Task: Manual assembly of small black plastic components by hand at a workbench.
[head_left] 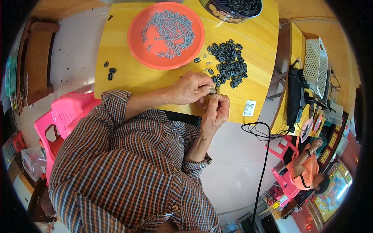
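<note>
Hands meet at the near edge of the desk [256, 46], just below the black pile. Left hand [190, 88]: fingers curled in, thumb and fingertips pinched together at the right. Right hand [215, 112]: thumb and fingertips brought up close, tips against those of my left. Between them I have hold of a small dark piece [215, 90]; it is mostly covered by my fingertips, so I cannot tell its exact form, though it may be of the same kind as the pile.

Pile of black oval pieces [231, 64], many with two holes: on the desk just beyond my fingertips, to the right. A few lie singly at its left side, along with several tiny pale bits [208, 63]. Three more black pieces [112, 70] sit well apart, near the desk's left edge.

Orange-red basin [136, 52]: beyond my left hand, holding many small grey pieces [182, 35], thickest toward its right side. Printed dark tin [223, 14]: at the far side, filled with black pieces. White label [249, 108]: flat near the desk's near right corner.

Surroundings: pink chair [72, 110] on my left; black cable [269, 136] hanging down at right; a person in an orange top [305, 167] seated farther off to the right.
</note>
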A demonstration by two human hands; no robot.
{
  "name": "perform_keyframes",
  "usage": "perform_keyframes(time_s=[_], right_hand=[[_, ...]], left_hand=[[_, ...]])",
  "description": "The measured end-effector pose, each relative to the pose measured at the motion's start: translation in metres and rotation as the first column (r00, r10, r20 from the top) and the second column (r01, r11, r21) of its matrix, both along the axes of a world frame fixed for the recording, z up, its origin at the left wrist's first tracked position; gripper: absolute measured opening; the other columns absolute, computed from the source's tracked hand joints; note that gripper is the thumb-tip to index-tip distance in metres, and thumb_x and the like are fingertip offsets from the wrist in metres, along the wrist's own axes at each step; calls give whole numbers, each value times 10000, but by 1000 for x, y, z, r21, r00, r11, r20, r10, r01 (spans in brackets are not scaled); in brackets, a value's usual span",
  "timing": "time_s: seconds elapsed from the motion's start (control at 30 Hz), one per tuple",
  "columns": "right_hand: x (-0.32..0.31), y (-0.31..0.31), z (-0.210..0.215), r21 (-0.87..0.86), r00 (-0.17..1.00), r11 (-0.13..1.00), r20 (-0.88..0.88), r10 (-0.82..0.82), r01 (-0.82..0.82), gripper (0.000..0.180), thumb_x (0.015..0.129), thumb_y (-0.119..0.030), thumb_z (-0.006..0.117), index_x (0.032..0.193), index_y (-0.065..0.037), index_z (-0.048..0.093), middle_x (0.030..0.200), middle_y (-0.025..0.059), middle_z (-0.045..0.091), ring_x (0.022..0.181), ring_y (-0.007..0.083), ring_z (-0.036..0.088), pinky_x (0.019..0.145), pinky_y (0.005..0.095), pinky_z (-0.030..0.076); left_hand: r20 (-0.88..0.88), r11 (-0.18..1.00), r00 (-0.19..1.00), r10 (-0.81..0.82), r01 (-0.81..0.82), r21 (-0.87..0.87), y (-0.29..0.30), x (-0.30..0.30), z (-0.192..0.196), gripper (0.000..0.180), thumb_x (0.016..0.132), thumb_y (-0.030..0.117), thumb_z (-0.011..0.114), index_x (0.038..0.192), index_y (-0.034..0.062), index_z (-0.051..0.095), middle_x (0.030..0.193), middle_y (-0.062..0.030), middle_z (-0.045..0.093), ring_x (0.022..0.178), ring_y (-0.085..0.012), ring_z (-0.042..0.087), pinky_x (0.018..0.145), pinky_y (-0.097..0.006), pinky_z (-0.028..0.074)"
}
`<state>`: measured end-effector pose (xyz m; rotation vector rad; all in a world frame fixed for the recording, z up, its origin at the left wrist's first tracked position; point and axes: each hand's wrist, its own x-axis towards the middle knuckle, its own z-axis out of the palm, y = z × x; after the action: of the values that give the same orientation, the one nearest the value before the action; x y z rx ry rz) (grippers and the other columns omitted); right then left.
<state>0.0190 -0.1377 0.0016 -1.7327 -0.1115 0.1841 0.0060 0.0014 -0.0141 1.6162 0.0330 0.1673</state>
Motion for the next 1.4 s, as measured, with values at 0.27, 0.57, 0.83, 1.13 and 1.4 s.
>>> perform_keyframes(time_s=[0.27, 0.57, 0.83, 1.13, 1.4], right_hand=[[7, 2, 10, 214, 971, 962, -204, -128, 172, 147, 924, -127, 561, 805, -47, 525, 621, -24, 481, 523, 42, 406, 487, 184, 328], [3, 2, -3, 295, 981, 952, -190, -29, 85, 100, 922, -113, 546, 836, -63, 538, 583, -35, 477, 498, 35, 423, 457, 185, 328], [-1, 11, 2, 223, 991, 974, -130, -23, 52, 165, 920, -165, 568, 807, -51, 525, 607, -43, 466, 504, 31, 433, 468, 187, 356], [-3, 15, -4, 217, 994, 976, -112, 1, 23, 117, 913, -130, 556, 837, -42, 543, 630, -45, 485, 511, 28, 444, 471, 179, 357], [-9, 3, -6, 263, 994, 962, -98, -52, 76, 127, 915, -131, 562, 820, -47, 550, 628, -48, 481, 509, 24, 432, 466, 176, 346]], left_hand=[[-212, 945, 977, -39, -33, -325, -2, -5, 20, 204, 946, 81, 511, 1091, -36, 596, 763, -54, 626, 554, -88, 604, 504, -221, 503], [784, 752, 457, 421, -659, -20, 35, -37, 163, 328, 967, 262, 420, 1032, -16, 582, 940, -89, 651, 785, -236, 601, 796, -395, 476], [861, 755, -461, 214, -482, -446, 36, -40, 235, 241, 969, 296, 442, 1062, 146, 606, 1067, -35, 626, 1065, -177, 527, 859, -412, 435], [889, 868, -394, 232, -328, -372, 30, -73, 240, 262, 960, 258, 449, 1146, 105, 553, 1186, -63, 536, 1150, -222, 447, 928, -450, 379], [925, 937, -345, 158, -242, -250, 28, -101, 254, 314, 953, 225, 456, 1220, 69, 507, 1291, -89, 456, 1227, -263, 377, 988, -484, 330]])
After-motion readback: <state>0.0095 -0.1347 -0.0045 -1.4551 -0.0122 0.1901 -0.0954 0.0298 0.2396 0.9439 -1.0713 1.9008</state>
